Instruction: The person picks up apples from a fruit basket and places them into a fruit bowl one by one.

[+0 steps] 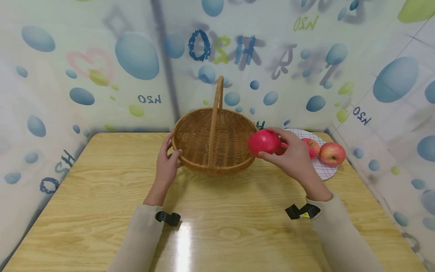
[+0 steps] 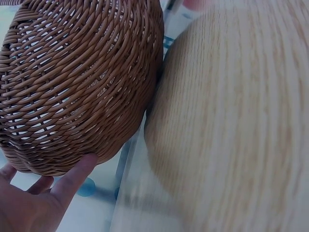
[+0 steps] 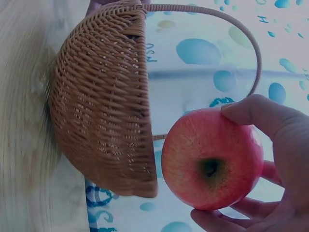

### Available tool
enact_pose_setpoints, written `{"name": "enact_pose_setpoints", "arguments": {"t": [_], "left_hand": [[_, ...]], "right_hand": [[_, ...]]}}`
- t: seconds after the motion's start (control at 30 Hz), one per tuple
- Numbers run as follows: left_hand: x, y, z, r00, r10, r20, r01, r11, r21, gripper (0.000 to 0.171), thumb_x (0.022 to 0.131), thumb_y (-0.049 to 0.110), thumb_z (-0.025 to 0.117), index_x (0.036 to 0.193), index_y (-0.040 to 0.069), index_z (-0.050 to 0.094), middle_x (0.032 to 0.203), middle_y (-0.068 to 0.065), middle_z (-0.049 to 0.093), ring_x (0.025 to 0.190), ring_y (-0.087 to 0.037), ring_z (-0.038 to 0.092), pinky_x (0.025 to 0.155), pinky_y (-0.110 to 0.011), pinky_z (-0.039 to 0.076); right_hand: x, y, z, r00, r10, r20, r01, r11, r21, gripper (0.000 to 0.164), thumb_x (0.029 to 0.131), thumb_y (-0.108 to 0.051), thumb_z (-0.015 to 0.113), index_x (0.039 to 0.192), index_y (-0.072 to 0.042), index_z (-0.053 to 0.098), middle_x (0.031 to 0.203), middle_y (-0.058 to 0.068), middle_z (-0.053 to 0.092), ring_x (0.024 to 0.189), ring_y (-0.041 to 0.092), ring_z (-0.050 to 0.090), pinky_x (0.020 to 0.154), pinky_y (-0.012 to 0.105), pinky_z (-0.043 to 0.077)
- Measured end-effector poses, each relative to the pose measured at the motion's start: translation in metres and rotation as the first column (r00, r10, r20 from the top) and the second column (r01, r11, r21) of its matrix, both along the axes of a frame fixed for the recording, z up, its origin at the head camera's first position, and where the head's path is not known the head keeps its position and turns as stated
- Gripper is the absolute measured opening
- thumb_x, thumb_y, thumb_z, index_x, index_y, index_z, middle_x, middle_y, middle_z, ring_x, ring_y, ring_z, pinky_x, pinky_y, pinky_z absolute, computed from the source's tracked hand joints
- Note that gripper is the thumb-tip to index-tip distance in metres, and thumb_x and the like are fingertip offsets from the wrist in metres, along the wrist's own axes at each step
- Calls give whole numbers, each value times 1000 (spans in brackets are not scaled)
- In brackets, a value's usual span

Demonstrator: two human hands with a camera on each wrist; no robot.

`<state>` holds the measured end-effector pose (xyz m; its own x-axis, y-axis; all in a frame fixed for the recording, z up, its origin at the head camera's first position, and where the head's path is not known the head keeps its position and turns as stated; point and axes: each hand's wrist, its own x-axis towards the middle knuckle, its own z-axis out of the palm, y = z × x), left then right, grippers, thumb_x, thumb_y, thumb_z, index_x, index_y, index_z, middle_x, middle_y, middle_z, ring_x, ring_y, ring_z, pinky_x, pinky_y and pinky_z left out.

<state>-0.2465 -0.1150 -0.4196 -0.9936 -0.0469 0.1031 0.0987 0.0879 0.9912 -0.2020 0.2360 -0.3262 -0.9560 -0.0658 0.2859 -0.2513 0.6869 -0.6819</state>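
A brown wicker basket (image 1: 234,132) with a tall arched handle (image 1: 214,124) stands toward the back of the table, its hollow visible from above. At its left end my left hand (image 1: 167,162) holds the side near the rim; in the left wrist view the thumb lies against the woven wall (image 2: 87,87). My right hand (image 1: 293,155) grips a red apple (image 1: 263,142) by its sides, at the basket's right rim. The right wrist view shows this apple (image 3: 207,154) with its stem hollow toward the camera, beside the rim.
A round white plate with a line grid (image 1: 326,170) lies at the back right. On it are a red apple (image 1: 312,148) and a paler red-yellow apple (image 1: 332,154); another red apple (image 1: 282,149) is mostly hidden behind my right hand. A patterned curtain (image 1: 136,109) hangs behind the wooden table (image 1: 231,223).
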Motion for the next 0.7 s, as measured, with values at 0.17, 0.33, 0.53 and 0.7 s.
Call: {"name": "enact_pose_setpoints", "arguments": {"t": [0.17,0.33,0.53,0.7], "left_hand": [[0,0,2,1000,-1,3,1,1000,6,62,104,17,45,160,35,27,164,-11,26,136,-40,51,76,-23,61],[0,0,2,1000,0,0,0,1000,6,62,104,17,45,161,34,27,164,-11,26,135,-40,52,76,-23,62],[0,-1,2,1000,-10,-5,10,1000,17,62,104,16,44,161,33,27,164,-13,25,136,-42,50,79,-28,62],[2,0,3,1000,-17,0,17,1000,24,61,104,16,44,161,32,27,164,-13,25,136,-41,50,84,-35,63]], "right_hand": [[9,14,-2,999,-38,1,38,999,4,69,83,-31,84,145,-20,56,141,13,57,119,39,58,86,58,60],[16,28,-6,998,-65,-21,64,998,-14,69,81,-27,85,143,-19,57,139,12,58,122,35,56,89,59,58],[29,45,-13,994,-107,-17,107,994,6,69,82,-28,85,144,-19,56,139,13,56,124,36,53,92,50,59],[38,61,-21,988,-153,-20,153,988,4,69,82,-28,85,143,-16,55,139,15,56,122,38,55,82,5,46]]}}
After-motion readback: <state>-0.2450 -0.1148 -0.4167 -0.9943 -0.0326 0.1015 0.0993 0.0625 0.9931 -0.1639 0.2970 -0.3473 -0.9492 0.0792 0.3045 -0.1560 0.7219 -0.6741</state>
